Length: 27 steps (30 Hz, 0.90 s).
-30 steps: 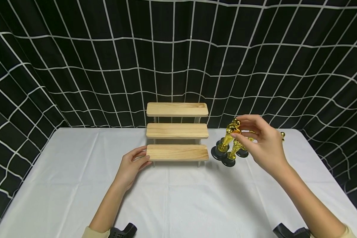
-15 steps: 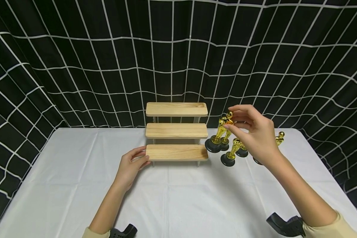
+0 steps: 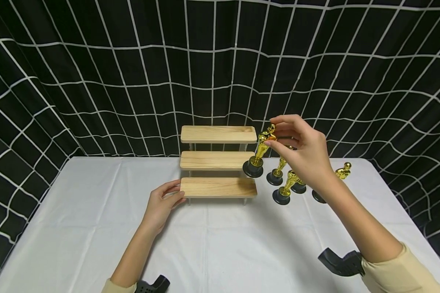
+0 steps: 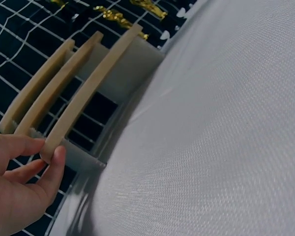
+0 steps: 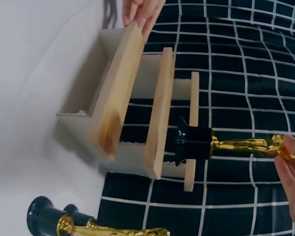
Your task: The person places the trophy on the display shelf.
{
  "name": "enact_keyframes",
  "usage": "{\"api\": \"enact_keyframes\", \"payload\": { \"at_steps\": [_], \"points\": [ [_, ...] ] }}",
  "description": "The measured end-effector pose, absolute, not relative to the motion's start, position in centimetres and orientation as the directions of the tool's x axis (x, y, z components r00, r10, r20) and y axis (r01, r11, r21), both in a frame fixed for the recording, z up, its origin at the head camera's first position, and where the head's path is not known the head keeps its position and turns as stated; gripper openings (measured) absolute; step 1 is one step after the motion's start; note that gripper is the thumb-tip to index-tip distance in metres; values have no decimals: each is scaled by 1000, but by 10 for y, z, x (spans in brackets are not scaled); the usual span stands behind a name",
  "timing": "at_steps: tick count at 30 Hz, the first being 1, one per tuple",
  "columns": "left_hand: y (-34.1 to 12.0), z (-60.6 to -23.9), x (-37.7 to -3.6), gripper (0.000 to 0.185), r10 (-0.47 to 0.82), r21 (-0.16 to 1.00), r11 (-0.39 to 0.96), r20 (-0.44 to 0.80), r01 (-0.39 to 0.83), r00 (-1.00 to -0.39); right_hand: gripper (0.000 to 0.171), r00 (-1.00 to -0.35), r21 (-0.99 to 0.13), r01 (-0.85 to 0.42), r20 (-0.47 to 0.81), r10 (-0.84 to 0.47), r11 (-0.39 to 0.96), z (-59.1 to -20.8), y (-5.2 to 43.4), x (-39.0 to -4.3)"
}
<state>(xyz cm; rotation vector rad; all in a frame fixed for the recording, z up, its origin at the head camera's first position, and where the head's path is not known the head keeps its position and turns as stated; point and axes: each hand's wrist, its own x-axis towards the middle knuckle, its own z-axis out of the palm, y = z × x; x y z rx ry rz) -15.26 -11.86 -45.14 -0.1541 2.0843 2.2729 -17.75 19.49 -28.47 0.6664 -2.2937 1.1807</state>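
At the left side, the left hand (image 3: 163,205) pinches the left end of the lowest board (image 3: 218,188), between thumb and fingers. This board belongs to a wooden shelf (image 3: 216,161) of three steps, which stands on the white cloth of the table (image 3: 95,211). Behind it hangs a black curtain (image 3: 205,69) with white grid lines. Next, at the right end of the middle board, is the gold trophy (image 3: 260,153), held in the air and tilted, its black base toward the shelf; whether the base touches the board, I cannot tell. The right hand (image 3: 305,150) grips this trophy near its top with the fingertips. Farther right, four other trophies (image 3: 281,196) stand on the table, some partly hidden behind the right hand and forearm.
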Motion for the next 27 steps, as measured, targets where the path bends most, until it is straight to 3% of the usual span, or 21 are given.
{"api": "enact_keyframes", "payload": {
  "at_steps": [27],
  "points": [
    [-119, -454, -155, 46, -25, 991, -58, -122, -120, -992, 41, -767, -640, -629, 604, -218, 441, -260, 144, -217]
  ]
}}
